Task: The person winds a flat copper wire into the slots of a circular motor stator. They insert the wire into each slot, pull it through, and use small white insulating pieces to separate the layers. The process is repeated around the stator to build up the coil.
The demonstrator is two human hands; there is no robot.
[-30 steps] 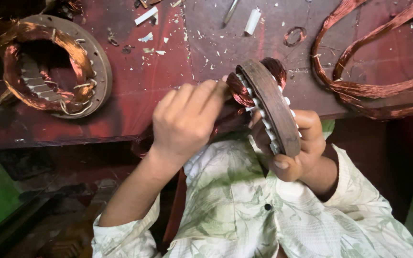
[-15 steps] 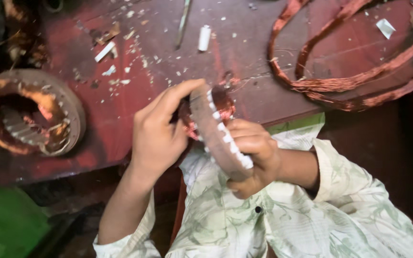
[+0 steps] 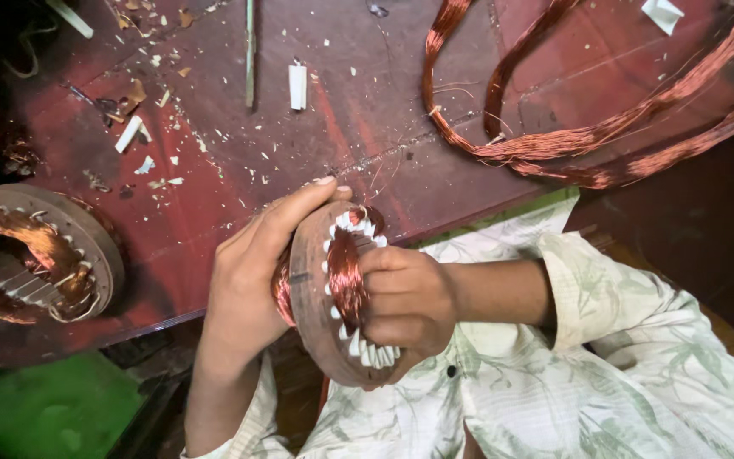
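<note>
While the right hand keeps its fingers curled shut over the inner bore and copper winding of the round stator core, the left hand wraps the outer rim, with its forefinger extended along the top edge and the remaining fingers closed behind the ring. Both hands grip the same part. The stator core is held on edge in front of the person's chest, just off the near edge of the red workbench. White paper slot liners line the bore between the winding turns.

Left of the stator core, a second wound stator lies flat on the workbench. Beyond the stator core, a small white paper strip and a thin grey rod rest among white paper scraps. To the upper right of the stator core, loose copper wire coils lie looped on the bench surface. A folded white paper piece lies at the far right corner, past the coils.
</note>
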